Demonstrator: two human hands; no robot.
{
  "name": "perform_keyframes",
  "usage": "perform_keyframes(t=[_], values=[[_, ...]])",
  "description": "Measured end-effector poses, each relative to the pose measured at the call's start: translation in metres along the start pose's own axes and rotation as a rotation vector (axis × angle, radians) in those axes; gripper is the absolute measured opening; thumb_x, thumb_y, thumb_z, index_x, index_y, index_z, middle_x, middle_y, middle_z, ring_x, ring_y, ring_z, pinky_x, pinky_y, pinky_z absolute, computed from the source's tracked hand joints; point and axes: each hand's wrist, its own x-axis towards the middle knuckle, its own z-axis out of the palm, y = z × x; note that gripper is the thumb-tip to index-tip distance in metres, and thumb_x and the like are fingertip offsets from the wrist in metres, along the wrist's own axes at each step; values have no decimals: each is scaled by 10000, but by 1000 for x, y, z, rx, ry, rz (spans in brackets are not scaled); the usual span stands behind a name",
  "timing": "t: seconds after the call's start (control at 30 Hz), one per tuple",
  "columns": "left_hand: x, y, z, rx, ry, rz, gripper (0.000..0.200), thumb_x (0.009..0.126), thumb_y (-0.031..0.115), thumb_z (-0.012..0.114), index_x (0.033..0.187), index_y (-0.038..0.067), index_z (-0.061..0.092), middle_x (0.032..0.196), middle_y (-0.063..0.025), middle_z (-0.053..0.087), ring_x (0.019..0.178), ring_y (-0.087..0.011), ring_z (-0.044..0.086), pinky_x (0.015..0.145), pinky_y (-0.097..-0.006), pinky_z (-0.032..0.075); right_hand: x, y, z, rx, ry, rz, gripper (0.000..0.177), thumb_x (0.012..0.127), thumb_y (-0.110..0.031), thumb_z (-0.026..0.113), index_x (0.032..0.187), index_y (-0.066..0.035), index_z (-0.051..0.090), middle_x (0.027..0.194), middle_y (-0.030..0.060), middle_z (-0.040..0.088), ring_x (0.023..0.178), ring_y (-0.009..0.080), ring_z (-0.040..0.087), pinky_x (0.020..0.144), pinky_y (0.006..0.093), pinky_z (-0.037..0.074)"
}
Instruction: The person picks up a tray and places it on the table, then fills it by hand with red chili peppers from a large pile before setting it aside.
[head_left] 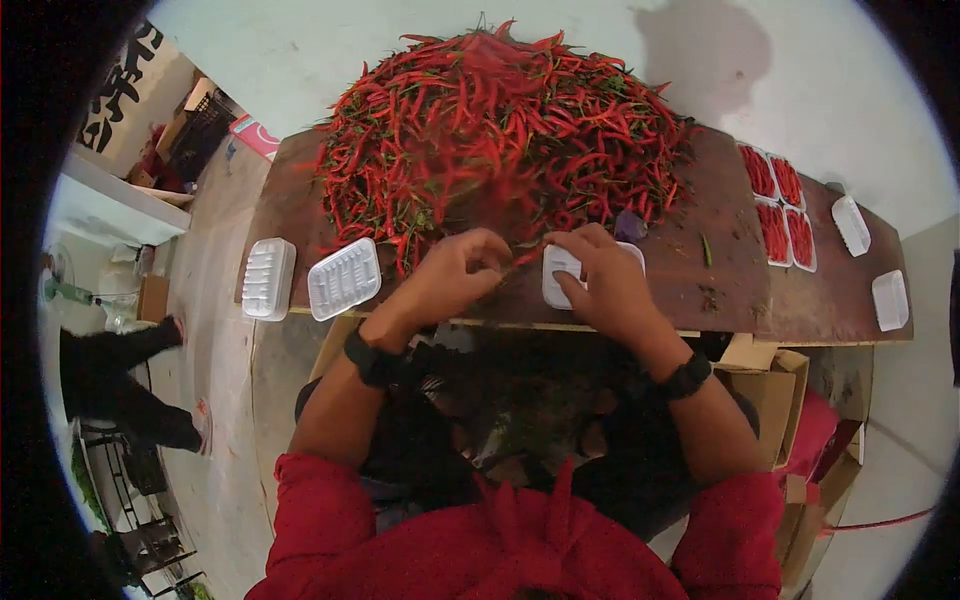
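A large heap of red chili peppers (490,110) with green stems covers the back of the brown table. At its front edge, my left hand (458,278) is curled, thumb and forefinger bent toward each other. Whatever lies inside those fingers is hidden. My right hand (605,285) bends over a white ribbed tray (554,268) and partly covers it. By the right fingertips a blurred red chili pepper (526,258) points toward the left hand. The thumb of that hand sits over the tray, apart from the forefinger.
On the left are a stack of white trays (268,280) and a single tray (345,278). Filled chili trays (773,232) sit on the right, near two more white trays (851,225). Cardboard boxes (765,385) stand below the table. Another person's legs (130,375) show at left.
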Motion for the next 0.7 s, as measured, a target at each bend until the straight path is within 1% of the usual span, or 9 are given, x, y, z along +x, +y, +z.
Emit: perform_keyframes(t=[0.07, 0.1, 0.17, 0.2, 0.3, 0.43, 0.5, 0.6, 0.7], values=[[-8, 4, 3, -79, -68, 8, 211, 792, 76, 567, 990, 2, 554, 848, -28, 583, 792, -91, 546, 701, -257, 451, -2, -3, 5, -23, 19, -216, 304, 728, -107, 647, 1031, -119, 624, 960, 92, 567, 760, 294, 594, 675, 384, 470], [-12, 5, 4, -156, -142, 16, 205, 803, 76, 569, 998, 14, 551, 886, -20, 577, 824, -90, 532, 739, -251, 443, -4, -4, 6, -22, 16, -221, 304, 728, -107, 647, 1031, -119, 624, 960, 92, 567, 760, 294, 594, 675, 384, 470], [-17, 4, 8, -181, -167, -7, 205, 807, 78, 571, 1002, 15, 551, 885, -21, 581, 824, -91, 537, 739, -250, 443, -11, -6, 8, -15, -143, -169, 273, 740, -167, 632, 1010, -130, 632, 943, 133, 567, 829, 335, 584, 702, 419, 486], [-18, 3, 10, -206, -197, -28, 204, 812, 79, 573, 1006, 16, 551, 884, -23, 585, 823, -92, 541, 739, -250, 443, -13, -9, 6, -17, -146, -176, 273, 740, -167, 632, 1010, -130, 632, 943, 133, 567, 829, 335, 584, 702, 419, 486], [-19, -11, 22, -57, -112, 84, 183, 817, 88, 585, 982, 10, 566, 852, -25, 601, 800, -89, 551, 719, -253, 450, -22, -17, 2, -109, -162, -123, 186, 760, -198, 622, 926, -123, 659, 864, 116, 569, 793, 317, 586, 662, 423, 481], [-23, -7, 32, 62, -82, 41, 161, 812, 122, 604, 931, 13, 593, 821, -49, 622, 766, -118, 578, 695, -279, 464, -36, -17, 2, -63, -110, -56, 147, 783, -214, 606, 866, -113, 672, 798, 112, 563, 740, 319, 582, 636, 429, 473], [-26, 0, 37, 248, -14, 106, 165, 803, 162, 618, 890, 22, 616, 791, -88, 639, 742, -178, 614, 680, -320, 480, -42, -16, 2, -63, -88, -59, 142, 789, -211, 601, 854, -108, 674, 796, 115, 563, 727, 324, 581, 632, 431, 471], [-29, 4, 46, 315, 38, 143, 189, 791, 196, 624, 884, 31, 626, 799, -116, 644, 754, -240, 632, 684, -354, 485, -50, -16, 1, -82, -79, -46, 140, 791, -198, 596, 856, -103, 675, 794, 124, 562, 724, 338, 579, 634, 437, 469], [-30, 3, 56, 346, 76, 209, 165, 779, 194, 619, 848, 45, 625, 782, -133, 638, 749, -287, 629, 667, -382, 486, -56, -18, -3, -109, -90, -15, 117, 749, -133, 656, 841, -62, 672, 800, 110, 593, 692, 305, 600, 611, 381, 472]])
